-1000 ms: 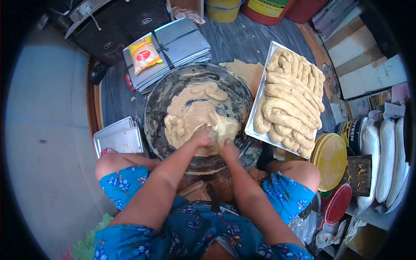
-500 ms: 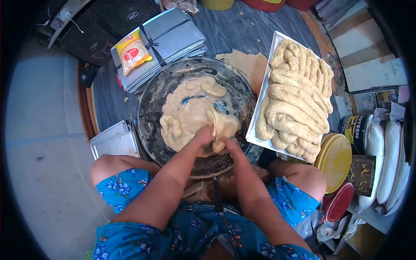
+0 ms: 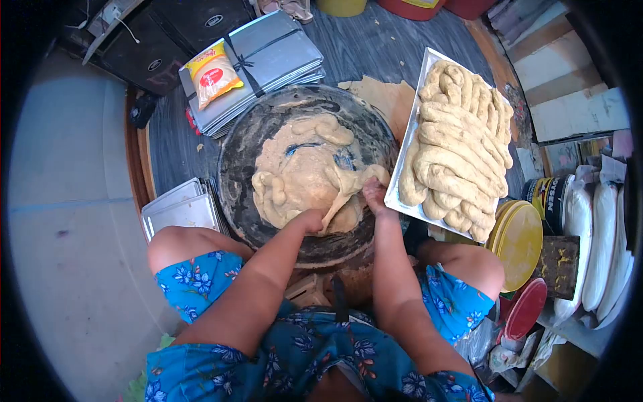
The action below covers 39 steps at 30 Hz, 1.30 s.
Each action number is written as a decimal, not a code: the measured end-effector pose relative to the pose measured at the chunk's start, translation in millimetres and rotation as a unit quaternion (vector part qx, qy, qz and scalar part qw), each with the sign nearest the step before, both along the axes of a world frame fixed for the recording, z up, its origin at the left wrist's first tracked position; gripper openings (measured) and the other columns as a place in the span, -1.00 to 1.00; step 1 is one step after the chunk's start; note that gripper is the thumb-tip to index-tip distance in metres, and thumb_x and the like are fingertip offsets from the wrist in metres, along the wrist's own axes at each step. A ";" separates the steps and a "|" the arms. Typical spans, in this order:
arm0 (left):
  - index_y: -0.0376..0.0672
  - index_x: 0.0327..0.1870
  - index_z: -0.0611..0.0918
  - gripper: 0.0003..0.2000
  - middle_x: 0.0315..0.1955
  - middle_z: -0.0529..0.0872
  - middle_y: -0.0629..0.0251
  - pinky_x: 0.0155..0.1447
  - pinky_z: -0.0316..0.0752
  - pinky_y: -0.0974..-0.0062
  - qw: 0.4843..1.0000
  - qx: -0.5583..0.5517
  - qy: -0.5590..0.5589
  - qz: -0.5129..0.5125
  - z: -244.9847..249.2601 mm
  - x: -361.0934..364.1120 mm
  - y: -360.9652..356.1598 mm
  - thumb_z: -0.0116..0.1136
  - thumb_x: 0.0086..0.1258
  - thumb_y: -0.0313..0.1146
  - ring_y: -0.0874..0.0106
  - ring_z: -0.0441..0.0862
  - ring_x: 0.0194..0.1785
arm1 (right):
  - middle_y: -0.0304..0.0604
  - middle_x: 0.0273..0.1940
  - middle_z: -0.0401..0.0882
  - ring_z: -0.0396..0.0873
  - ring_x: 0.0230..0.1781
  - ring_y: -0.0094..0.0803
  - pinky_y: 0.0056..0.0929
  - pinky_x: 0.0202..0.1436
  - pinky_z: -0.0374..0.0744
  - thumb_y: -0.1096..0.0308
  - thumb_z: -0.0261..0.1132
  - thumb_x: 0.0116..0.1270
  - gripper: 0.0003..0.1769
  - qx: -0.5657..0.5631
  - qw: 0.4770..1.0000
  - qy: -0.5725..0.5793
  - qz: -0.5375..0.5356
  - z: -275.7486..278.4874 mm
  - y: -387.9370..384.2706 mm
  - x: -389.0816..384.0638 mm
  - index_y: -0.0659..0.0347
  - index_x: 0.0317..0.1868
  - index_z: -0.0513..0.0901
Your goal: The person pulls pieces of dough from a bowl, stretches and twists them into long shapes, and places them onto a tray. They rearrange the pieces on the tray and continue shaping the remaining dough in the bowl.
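A large mass of pale brown dough [image 3: 308, 184] lies in a wide, round, dark basin [image 3: 244, 134] between my knees. My left hand [image 3: 312, 222] is at the near side of the mass, closed on dough, its fingertips hidden. At the basin's right side, my right hand [image 3: 375, 194] grips the end of a thick dough strip, which stretches from beside my left hand. Close by on the right, a metal tray [image 3: 404, 171] carries several long, piled dough ropes [image 3: 459, 144].
Behind the basin are stacked metal trays [image 3: 278, 43] tied with a dark strap, topped by a yellow-and-clear bag [image 3: 213, 75]. More trays [image 3: 184, 209] lean at the left. At right are a yellow lid [image 3: 521, 238], a red lid [image 3: 526, 308] and white plastic-wrapped bundles [image 3: 603, 234].
My right hand has moved up and right, pulling a dough strip outward. My left hand has shifted slightly down and left. The strip between them is now stretched longer.
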<state>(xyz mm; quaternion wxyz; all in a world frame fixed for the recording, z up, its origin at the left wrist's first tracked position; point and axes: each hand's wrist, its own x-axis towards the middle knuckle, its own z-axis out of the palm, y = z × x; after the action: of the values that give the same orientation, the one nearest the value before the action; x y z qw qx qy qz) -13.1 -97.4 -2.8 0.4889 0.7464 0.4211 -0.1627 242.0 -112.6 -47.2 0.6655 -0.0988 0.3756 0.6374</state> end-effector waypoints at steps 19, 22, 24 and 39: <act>-0.25 0.02 0.49 -0.47 -0.16 0.62 0.05 0.03 0.48 0.18 0.968 0.167 0.072 0.175 26.8 36.0 7.2 0.31 0.04 -0.17 0.16 0.60 -0.04 | -0.09 0.18 0.34 0.25 0.26 -0.14 0.07 0.24 0.26 0.36 0.33 0.04 -0.39 -0.007 0.023 -0.881 0.473 54.1 36.5 -53.8 -0.24 0.17 0.49; -0.20 0.02 0.46 -0.50 -0.15 0.59 0.08 0.03 0.48 0.22 0.952 0.250 0.045 0.169 1.4 63.4 0.3 0.29 0.09 -0.16 0.14 0.58 -0.03 | -0.05 -0.06 0.49 0.44 0.03 -0.11 -0.11 0.11 0.41 0.26 0.34 0.08 -0.62 -0.013 0.081 -0.896 0.437 53.8 47.2 -41.7 -0.05 -0.03 0.61; -0.23 0.02 0.46 -0.53 -0.15 0.59 0.00 0.04 0.47 0.22 0.944 0.245 0.030 0.220 -12.1 73.1 0.3 0.24 0.13 -0.18 0.09 0.58 -0.06 | -0.01 -0.17 0.55 0.51 -0.10 -0.09 -0.18 0.03 0.46 0.23 0.33 0.12 -0.70 -0.023 0.156 -0.895 0.417 33.6 53.8 -34.3 0.05 -0.11 0.63; -0.28 -0.03 0.54 -0.39 -0.20 0.63 -0.15 0.07 0.41 0.09 0.997 -0.024 -0.062 -0.034 64.4 35.2 -19.8 -0.20 0.40 0.21 -0.08 0.57 -0.05 | -0.36 -0.52 0.45 0.39 -0.51 -0.58 -0.54 -0.42 0.40 0.38 0.30 0.17 -0.80 -0.015 0.528 -0.776 0.344 -31.9 39.9 -27.4 0.29 -0.21 0.65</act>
<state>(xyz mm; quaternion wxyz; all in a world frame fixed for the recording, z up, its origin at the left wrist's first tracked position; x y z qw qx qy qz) 22.1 -117.3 61.6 0.5262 0.7570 0.3602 -0.1422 214.6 -72.7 -79.0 0.4222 -0.6859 -0.3431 0.4832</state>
